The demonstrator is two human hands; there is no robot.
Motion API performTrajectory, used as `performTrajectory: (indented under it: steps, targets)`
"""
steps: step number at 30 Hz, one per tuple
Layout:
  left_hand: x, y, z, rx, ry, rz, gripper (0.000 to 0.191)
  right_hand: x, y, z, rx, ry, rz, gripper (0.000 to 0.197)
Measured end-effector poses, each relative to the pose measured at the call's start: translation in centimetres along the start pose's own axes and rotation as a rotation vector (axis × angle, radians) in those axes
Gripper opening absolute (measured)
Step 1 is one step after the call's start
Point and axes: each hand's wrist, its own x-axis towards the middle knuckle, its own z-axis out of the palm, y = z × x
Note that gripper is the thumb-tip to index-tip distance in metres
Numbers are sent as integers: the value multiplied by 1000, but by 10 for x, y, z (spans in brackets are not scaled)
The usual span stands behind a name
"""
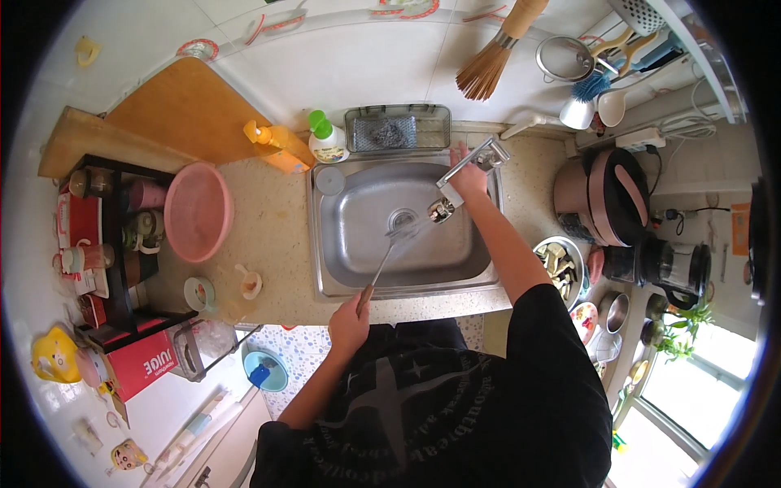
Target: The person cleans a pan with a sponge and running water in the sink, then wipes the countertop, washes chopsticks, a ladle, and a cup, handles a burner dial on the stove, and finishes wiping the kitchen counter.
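In my left hand (349, 326) is the wooden handle (365, 300) of a metal-shafted cooking utensil (382, 266). Its head is blurred by water above the drain (403, 219) of the stainless steel sink (341, 244), so I cannot tell its exact kind. Water runs from the spout of the chrome faucet (450, 194) onto that end. My right hand (470, 180) is at the faucet, its fingers around the body and partly hidden by the metal lever.
Behind the sink are a wire-mesh caddy (433, 129) with a scrubber, a green-capped bottle (327, 143) and an orange pump bottle (280, 149). A pink basin (198, 213) stands left. To the right are a rice cooker (601, 195) and a bowl of cut vegetables (558, 265).
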Motion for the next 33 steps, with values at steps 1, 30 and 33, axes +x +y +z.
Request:
performTrajectory:
  steps: [1, 30, 33]
  targets:
    - [-1, 5, -2, 74, 32, 53, 37, -2, -1, -1, -1, -2, -2, 60]
    - [7, -55, -26, 129, 84, 251, 40, -231, -139, 126, 1063, -160, 81, 28]
    - [6, -56, -29, 62, 153, 277, 38, -243, -158, 117, 1298, -372, 174, 32]
